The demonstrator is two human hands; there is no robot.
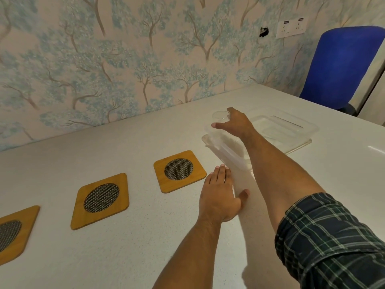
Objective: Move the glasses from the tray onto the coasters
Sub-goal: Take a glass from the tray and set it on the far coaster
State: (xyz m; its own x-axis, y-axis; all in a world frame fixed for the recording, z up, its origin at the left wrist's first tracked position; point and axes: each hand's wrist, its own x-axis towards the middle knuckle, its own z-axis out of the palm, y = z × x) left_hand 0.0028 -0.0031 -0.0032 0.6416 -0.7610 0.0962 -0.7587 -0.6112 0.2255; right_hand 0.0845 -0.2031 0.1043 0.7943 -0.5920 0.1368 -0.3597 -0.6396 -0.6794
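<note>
Because the glass (220, 117) is clear and smooth, it could slip or catch the tray (227, 152) rim as it lifts. It stands upright, mouth up, at the tray's 12 o'clock end, right hand (235, 124) clamped around it; left hand (218, 195) lies flat on the counter (129, 247), grip apart, coasters (179, 171) at 9 o'clock.

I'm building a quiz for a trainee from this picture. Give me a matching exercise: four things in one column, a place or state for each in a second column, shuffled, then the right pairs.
Things
1. right hand
2. left hand
3. nearest coaster to the tray
4. blue chair

Places or states
A. flat on the table, palm down
B. bare, nothing on it
C. closed around a clear glass over the tray
D. beyond the table's far right corner

Pairs: 1-C, 2-A, 3-B, 4-D
</note>
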